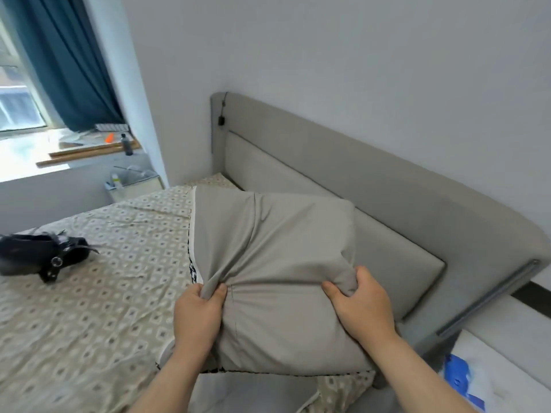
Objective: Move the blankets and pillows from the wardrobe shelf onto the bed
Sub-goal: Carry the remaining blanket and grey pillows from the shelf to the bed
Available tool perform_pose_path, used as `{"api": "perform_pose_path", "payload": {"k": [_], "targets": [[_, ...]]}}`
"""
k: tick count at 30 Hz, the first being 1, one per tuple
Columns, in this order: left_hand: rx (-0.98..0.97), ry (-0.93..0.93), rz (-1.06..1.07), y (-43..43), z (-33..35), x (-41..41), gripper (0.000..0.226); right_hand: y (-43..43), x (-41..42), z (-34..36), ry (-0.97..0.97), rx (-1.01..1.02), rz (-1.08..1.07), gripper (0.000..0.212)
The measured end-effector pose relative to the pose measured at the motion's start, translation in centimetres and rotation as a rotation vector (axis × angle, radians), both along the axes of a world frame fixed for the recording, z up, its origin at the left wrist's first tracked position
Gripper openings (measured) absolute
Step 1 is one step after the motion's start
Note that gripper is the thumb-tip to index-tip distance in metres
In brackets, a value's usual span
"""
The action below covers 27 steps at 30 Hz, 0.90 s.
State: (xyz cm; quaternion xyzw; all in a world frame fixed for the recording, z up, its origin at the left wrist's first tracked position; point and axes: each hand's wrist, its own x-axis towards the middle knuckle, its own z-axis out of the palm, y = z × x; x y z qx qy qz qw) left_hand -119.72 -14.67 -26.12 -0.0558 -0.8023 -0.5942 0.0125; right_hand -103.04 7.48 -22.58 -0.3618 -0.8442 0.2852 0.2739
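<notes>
The plump grey fabric pillow (pixel 277 257) was held straight ahead at the head end of the beige diamond-patterned bed (pixel 104 293), just beside the grey padded headboard (pixel 372 198). Its long axis seemingly ran alongside the headboard. Its near fabric was pinched by the left hand (pixel 198 311) and gripped by the right hand (pixel 360 305), both equally near.

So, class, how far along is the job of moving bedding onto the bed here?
Done: grey bedding seems to lie at the near edge of the bed. In hand: left hand and right hand grip a grey pillow by the headboard. Left: releasing it; the wardrobe is out of view, so what remains is unknown.
</notes>
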Motion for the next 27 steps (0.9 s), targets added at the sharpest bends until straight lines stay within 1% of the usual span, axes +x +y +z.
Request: {"api": "perform_pose_path", "payload": {"k": [5,10,15,20,23,27], "targets": [[-0.080,-0.146,0.209,0.3,-6.3,-0.3,0.036,3.4,-5.9,-5.6,-0.129,-0.105,0.242,0.037],[-0.181,-0.300,0.401,1.1,-13.3,1.3,0.035,5.7,-9.4,-12.3,-0.301,-0.195,0.409,0.040],[-0.271,-0.428,0.475,0.8,-20.0,1.7,0.034,5.8,-11.3,-19.6,-0.402,-0.296,0.453,0.043],[-0.315,-0.457,0.505,-0.5,-26.3,0.5,0.038,4.6,-13.6,-26.7,-0.468,-0.305,0.492,0.044],[-0.308,-0.524,0.518,-1.5,-29.6,1.0,0.036,3.8,-14.1,-30.4,-0.523,-0.299,0.534,0.042],[-0.320,-0.596,0.510,-2.4,-33.0,2.7,0.038,3.2,-13.1,-34.2,-0.601,-0.304,0.563,0.045]]}}
